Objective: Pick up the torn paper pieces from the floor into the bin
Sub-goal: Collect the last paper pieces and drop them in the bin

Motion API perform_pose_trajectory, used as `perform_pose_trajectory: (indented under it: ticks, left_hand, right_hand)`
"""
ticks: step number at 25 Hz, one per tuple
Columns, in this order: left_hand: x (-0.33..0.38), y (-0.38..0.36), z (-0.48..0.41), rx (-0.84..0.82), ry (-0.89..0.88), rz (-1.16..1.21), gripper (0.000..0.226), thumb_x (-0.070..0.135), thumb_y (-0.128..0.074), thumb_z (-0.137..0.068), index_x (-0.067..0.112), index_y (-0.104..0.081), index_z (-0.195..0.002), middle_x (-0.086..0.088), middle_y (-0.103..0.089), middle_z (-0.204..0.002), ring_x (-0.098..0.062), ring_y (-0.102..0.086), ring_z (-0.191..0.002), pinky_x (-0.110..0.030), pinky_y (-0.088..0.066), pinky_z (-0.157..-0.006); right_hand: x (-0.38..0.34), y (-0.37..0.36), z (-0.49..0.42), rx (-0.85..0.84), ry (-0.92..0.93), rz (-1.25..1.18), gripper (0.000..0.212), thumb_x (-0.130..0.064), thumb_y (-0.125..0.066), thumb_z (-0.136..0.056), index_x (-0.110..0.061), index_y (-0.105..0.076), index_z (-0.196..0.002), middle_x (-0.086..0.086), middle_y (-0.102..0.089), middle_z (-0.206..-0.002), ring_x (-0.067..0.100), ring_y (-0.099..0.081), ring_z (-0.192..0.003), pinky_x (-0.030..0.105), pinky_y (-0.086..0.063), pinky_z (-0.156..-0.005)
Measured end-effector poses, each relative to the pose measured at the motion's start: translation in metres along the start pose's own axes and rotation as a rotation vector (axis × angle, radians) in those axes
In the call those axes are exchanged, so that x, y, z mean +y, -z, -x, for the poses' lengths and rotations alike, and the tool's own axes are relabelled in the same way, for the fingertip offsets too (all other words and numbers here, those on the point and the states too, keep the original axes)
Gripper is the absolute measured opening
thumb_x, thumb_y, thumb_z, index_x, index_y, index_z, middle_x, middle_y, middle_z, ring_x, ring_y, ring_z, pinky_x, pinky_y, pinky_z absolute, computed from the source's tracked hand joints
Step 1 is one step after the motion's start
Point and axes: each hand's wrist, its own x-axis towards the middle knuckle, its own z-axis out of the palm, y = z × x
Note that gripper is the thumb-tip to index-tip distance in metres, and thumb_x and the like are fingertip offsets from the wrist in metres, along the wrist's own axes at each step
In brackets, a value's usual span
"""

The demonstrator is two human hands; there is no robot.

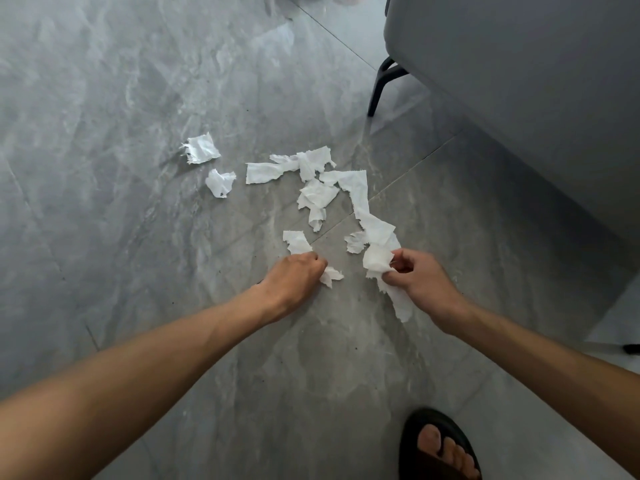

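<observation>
Several torn white paper pieces lie scattered on the grey tiled floor (138, 237). My left hand (294, 277) grips a small strip (297, 241) whose ends stick out above and to the right of my fist. My right hand (420, 280) pinches a long crumpled strip (377, 259) that trails down past my thumb. Further back lie a long strip (360, 192), a crumpled piece (317, 197), a flat strip (266, 173) and two small wads (202, 148) (220, 183) at the left. No bin is in view.
A grey upholstered chair or sofa (519, 81) with a black leg (381, 84) stands at the upper right. My foot in a black sandal (440, 448) is at the bottom right. Tile joints cross the floor.
</observation>
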Motion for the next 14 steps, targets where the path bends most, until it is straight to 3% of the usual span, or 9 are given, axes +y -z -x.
perform_pose_trajectory:
  ticks: [3, 6, 11, 14]
  left_hand:
    - [-0.002, 0.02, 0.011, 0.03, -0.047, 0.06, 0.011, 0.015, -0.049, -0.091, 0.008, -0.057, -0.092, -0.012, -0.063, -0.097, -0.035, -0.06, -0.087, -0.035, -0.037, -0.064]
    - [-0.007, 0.069, 0.031, 0.109, -0.053, 0.202, 0.013, 0.022, -0.062, -0.084, 0.01, -0.065, -0.086, -0.009, -0.067, -0.082, -0.029, -0.061, -0.077, -0.036, -0.046, -0.063]
    - [-0.036, 0.164, 0.099, 0.246, -0.045, 0.233, 0.005, 0.022, -0.066, -0.082, 0.017, -0.066, -0.081, 0.004, -0.064, -0.07, -0.013, -0.058, -0.066, -0.032, -0.047, -0.061]
    - [-0.059, 0.203, 0.158, 0.393, 0.05, 0.306, 0.006, 0.021, -0.068, -0.082, 0.016, -0.066, -0.081, 0.004, -0.063, -0.069, -0.008, -0.058, -0.065, -0.026, -0.045, -0.061]
  right_hand:
    - [-0.007, -0.003, 0.01, -0.025, -0.036, -0.102, 0.018, 0.002, -0.065, -0.078, -0.015, -0.068, -0.079, -0.005, -0.062, -0.065, 0.007, -0.057, -0.056, 0.019, -0.046, -0.055]
    - [-0.024, -0.017, 0.02, -0.09, -0.118, -0.242, 0.02, 0.006, -0.064, -0.078, -0.013, -0.067, -0.077, -0.001, -0.066, -0.065, 0.004, -0.061, -0.05, 0.016, -0.047, -0.046]
    - [-0.084, -0.062, 0.038, -0.273, -0.157, -0.345, 0.016, 0.006, -0.066, -0.078, -0.008, -0.068, -0.086, 0.005, -0.07, -0.076, 0.015, -0.064, -0.062, 0.024, -0.053, -0.056]
    - [-0.137, -0.102, 0.05, -0.415, -0.124, -0.32, 0.015, 0.006, -0.065, -0.08, -0.007, -0.065, -0.087, 0.003, -0.067, -0.07, 0.009, -0.062, -0.051, 0.017, -0.048, -0.047]
